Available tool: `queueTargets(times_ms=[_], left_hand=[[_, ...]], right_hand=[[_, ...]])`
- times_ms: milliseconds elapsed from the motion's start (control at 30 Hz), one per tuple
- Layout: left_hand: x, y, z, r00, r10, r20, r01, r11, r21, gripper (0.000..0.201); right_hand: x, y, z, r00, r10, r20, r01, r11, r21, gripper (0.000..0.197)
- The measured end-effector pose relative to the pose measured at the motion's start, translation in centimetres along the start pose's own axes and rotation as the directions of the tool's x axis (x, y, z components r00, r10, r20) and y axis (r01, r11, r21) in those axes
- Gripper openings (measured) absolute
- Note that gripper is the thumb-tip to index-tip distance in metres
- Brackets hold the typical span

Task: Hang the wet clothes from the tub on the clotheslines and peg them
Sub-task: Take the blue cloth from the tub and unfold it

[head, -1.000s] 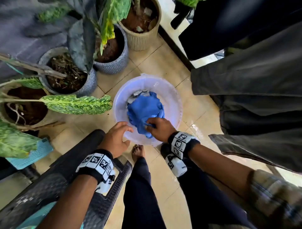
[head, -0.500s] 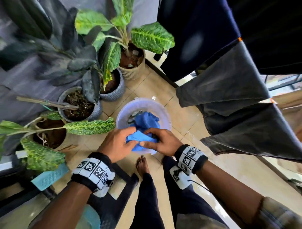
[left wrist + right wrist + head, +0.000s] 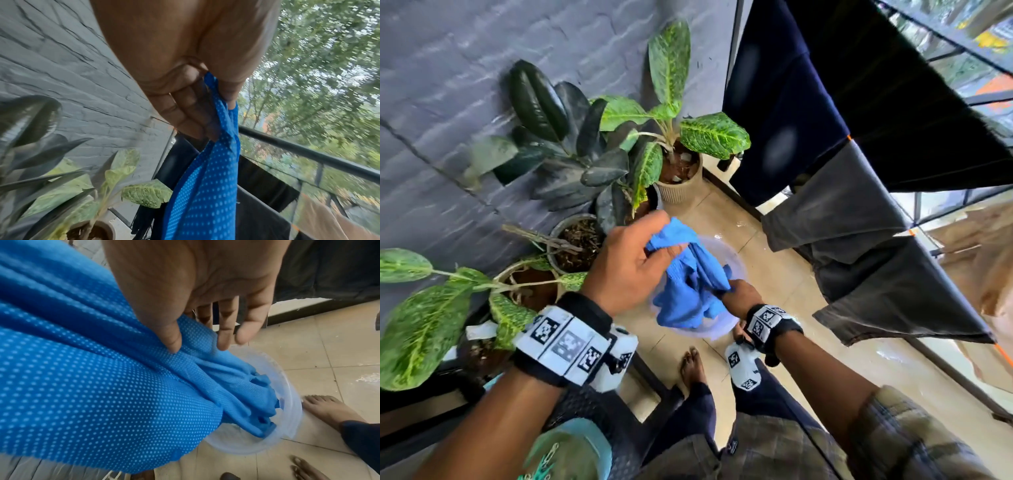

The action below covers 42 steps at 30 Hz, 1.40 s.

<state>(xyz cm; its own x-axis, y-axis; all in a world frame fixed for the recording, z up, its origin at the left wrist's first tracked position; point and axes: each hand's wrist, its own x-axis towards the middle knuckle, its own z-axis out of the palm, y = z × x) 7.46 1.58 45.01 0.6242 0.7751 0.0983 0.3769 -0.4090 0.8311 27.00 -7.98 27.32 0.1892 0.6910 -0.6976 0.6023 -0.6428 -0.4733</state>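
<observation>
A blue mesh cloth (image 3: 691,281) hangs stretched between both hands above the translucent tub (image 3: 736,263) on the tiled floor. My left hand (image 3: 633,263) is the higher one and grips the cloth's top end; in the left wrist view its fingers (image 3: 191,113) pinch the blue cloth (image 3: 205,186). My right hand (image 3: 739,298) holds the cloth lower down. In the right wrist view its thumb (image 3: 170,337) presses the cloth (image 3: 102,369) against the fingers. The cloth's bottom end trails into the tub (image 3: 287,404).
Navy (image 3: 774,120) and grey garments (image 3: 839,212) hang on the lines at the right, with orange pegs (image 3: 848,137). Potted plants (image 3: 678,164) line the grey wall on the left. A black chair (image 3: 619,421) stands by my legs. My bare feet (image 3: 691,366) are near the tub.
Both hands have lifted the blue cloth up out of the tub. The left hand rose highest and the cloth now hangs long between the hands. My view tilted upward.
</observation>
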Motion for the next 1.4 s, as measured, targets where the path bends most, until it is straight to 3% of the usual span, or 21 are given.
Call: queueTargets(times_ms=[133, 233, 333, 400, 500, 567, 700, 867, 1067, 1200, 1300, 1400], left_hand=[[-0.6, -1.2, -1.8, 0.995, -0.049, -0.088, 0.044, 0.997, -0.06, 0.022], [-1.8, -3.5, -1.9, 0.978, -0.159, -0.136, 0.148, 0.985, -0.093, 0.031], [-2.6, -5.7, -0.8, 0.931, -0.332, -0.15, 0.303, 0.935, -0.185, 0.026], [-2.9, -6.7, 0.6, 0.913, -0.397, -0.089, 0.373, 0.905, -0.205, 0.032], [-3.3, -7.3, 3.2, 0.887, -0.459, 0.057, 0.461, 0.886, -0.045, 0.054], [-4.0, -6.9, 4.9, 0.85, -0.507, 0.141, 0.505, 0.861, 0.054, 0.068], [-5.9, -5.9, 7.6, 0.815, -0.509, 0.279, 0.472, 0.861, 0.192, 0.083], [-7.4, -6.7, 10.3, 0.691, -0.557, 0.46, 0.521, 0.825, 0.217, 0.097], [-7.9, -8.2, 11.9, 0.784, -0.537, 0.312, 0.538, 0.838, 0.09, 0.073], [-6.5, -9.1, 11.1, 0.86, -0.459, 0.224, 0.443, 0.888, 0.122, 0.049], [-6.1, -9.9, 9.4, 0.828, -0.463, 0.317, 0.454, 0.885, 0.107, 0.048], [-6.2, -9.1, 7.3, 0.792, -0.505, 0.344, 0.56, 0.824, -0.08, 0.012]], right_hand=[[-1.1, -0.6, -1.3, 0.983, 0.073, -0.168, -0.061, 0.995, 0.074, 0.027], [-2.4, -1.6, -3.7, 0.956, 0.049, -0.289, 0.047, 0.948, 0.316, 0.038], [-4.3, -3.3, -6.0, 0.963, -0.089, -0.256, 0.186, 0.905, 0.383, 0.03], [-5.8, -4.5, -7.2, 0.955, -0.159, -0.25, 0.24, 0.908, 0.343, 0.037], [-7.7, -6.6, -9.0, 0.939, -0.227, -0.256, 0.316, 0.863, 0.395, 0.037], [-9.1, -8.0, -10.3, 0.924, -0.237, -0.301, 0.359, 0.809, 0.466, 0.052], [-12.2, -10.6, -12.9, 0.918, -0.179, -0.353, 0.371, 0.7, 0.61, 0.034], [-14.5, -12.6, -14.5, 0.895, -0.185, -0.406, 0.43, 0.596, 0.678, 0.032], [-16.7, -14.5, -16.3, 0.843, -0.263, -0.469, 0.537, 0.462, 0.706, 0.049], [-17.7, -15.0, -17.3, 0.844, -0.261, -0.469, 0.537, 0.422, 0.731, 0.036], [-17.4, -14.9, -17.8, 0.854, -0.253, -0.455, 0.521, 0.421, 0.742, 0.031], [-15.1, -14.0, -18.3, 0.897, -0.163, -0.41, 0.432, 0.512, 0.742, 0.024]])
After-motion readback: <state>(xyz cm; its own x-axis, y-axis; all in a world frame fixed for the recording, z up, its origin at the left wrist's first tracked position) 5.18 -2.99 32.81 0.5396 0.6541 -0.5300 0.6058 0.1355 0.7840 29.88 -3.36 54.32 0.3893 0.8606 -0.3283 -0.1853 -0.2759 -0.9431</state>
